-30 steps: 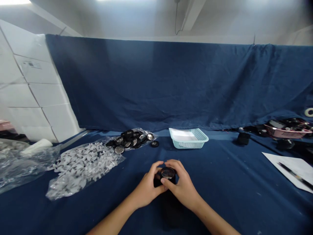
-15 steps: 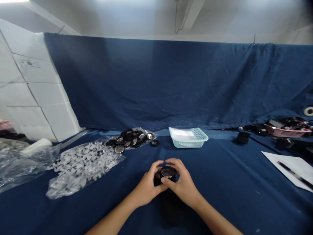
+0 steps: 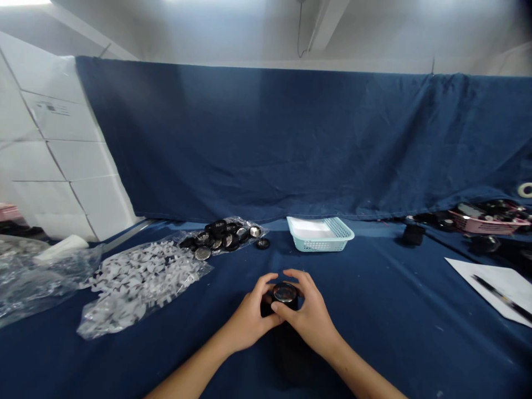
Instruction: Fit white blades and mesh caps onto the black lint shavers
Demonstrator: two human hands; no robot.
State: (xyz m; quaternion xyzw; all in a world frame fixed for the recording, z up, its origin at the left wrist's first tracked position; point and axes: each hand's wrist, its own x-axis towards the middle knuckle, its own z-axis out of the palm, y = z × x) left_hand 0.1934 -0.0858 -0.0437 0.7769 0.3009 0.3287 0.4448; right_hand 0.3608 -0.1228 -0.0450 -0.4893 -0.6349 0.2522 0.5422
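Observation:
In the middle of the head view, a black cylindrical piece with a round glossy top and a shiny rim (image 3: 285,292) is held between both hands. My left hand (image 3: 252,317) curls around its left side, thumb at the near lower edge. From the right, my right hand (image 3: 312,316) wraps it, with the thumb on the near edge of the rim and the fingers arched over the far side. The lower part of the piece is hidden by the hands and blends into a dark shape below.
Black round caps (image 3: 228,239) with silvery faces lie piled on plastic at the back left. A clear bag (image 3: 141,282) holds small grey-white parts. A pale blue basket (image 3: 322,244) stands behind the hands. Paper (image 3: 494,280) with a pen (image 3: 501,296) and a pink basket (image 3: 482,223) are right.
The round top is turned slightly and catches the light differently. My right thumb has shifted a little to the left along the rim; both hands stay in place.

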